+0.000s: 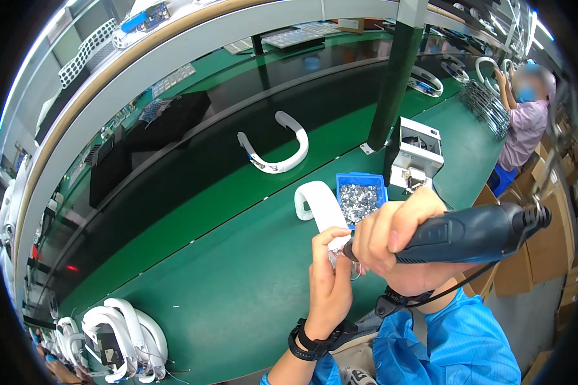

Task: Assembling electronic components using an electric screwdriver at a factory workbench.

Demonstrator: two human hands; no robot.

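My left hand [331, 282] is closed around the lower end of a white curved neckband-shaped housing [321, 204], steadying it above the green bench. My right hand [398, 240] grips a black electric screwdriver [459, 234], held almost sideways. Its tip end points at the part of the housing between my left fingers; whether the bit touches it is hidden by my hands. Thin wires hang near my fingertips. Just beyond my hands stands a blue bin [341, 178] of small metal pieces [359, 204].
Behind the bin sits a white and black boxy device [424, 144], next to a dark green post [395, 90]. Another white neckband [295, 157] lies on the conveyor belt [205, 167]. Several neckbands are stacked [135, 340] at the lower left. A co-worker [523, 128] works at the far right.
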